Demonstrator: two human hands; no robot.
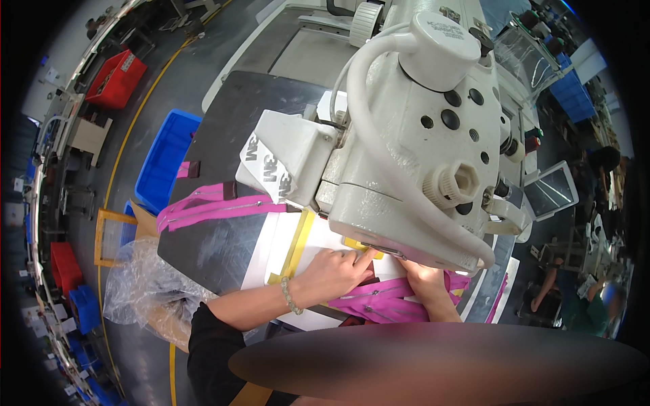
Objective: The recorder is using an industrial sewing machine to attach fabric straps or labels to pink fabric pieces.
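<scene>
My left hand (337,272), with a beaded bracelet (291,296) at its wrist, lies on the work surface under the sewing machine head (406,216). Its fingers stretch toward a small yellow piece (359,244) at the head's lower edge, beside a dark zipper end. My right hand (428,281) reaches in from the other side; the machine head covers its fingertips, so any grip there is hidden. Magenta zippers (372,302) with grey teeth lie bunched between and below my hands, touching the right wrist area.
More magenta zippers (223,211) lie over the left of the dark tabletop (203,254). Yellow tape (298,243) crosses a white sheet. On the floor at left are a blue bin (166,159) and clear plastic wrap (145,284). A screen (552,189) stands at right.
</scene>
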